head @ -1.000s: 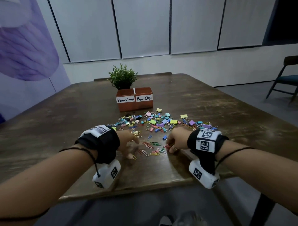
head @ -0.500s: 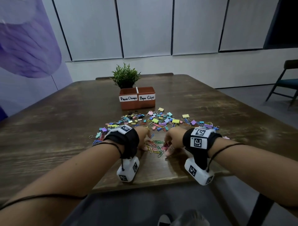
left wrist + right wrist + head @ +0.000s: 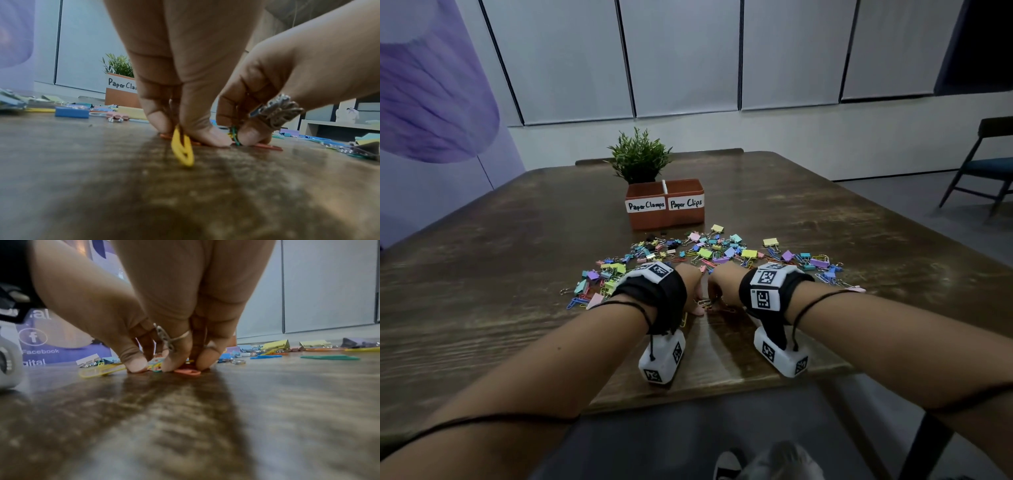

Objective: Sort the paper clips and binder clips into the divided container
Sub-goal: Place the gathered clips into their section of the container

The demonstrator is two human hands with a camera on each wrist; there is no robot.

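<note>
My left hand (image 3: 697,301) and right hand (image 3: 717,297) meet fingertip to fingertip on the table just in front of the pile of clips (image 3: 709,253). In the left wrist view my left hand (image 3: 180,129) pinches a yellow paper clip (image 3: 183,147) that hangs down to the wood. My right hand (image 3: 236,133), which wears a ring, pinches a small bunch of green and yellow paper clips (image 3: 234,135). An orange paper clip (image 3: 188,371) lies flat under the right fingertips (image 3: 202,365). The divided orange container (image 3: 666,219), labelled Paper Clamps and Paper Clips, stands behind the pile.
A small potted plant (image 3: 638,159) stands right behind the container. Pastel binder clips (image 3: 599,275) and loose paper clips spread left and right of my wrists. The table's front edge (image 3: 722,387) runs just below the wrist cameras. A chair (image 3: 986,164) stands off to the right.
Both hands have slid inward and forward until their fingertips meet. The loose paper clips that lay between them are now gathered under and between the fingers.
</note>
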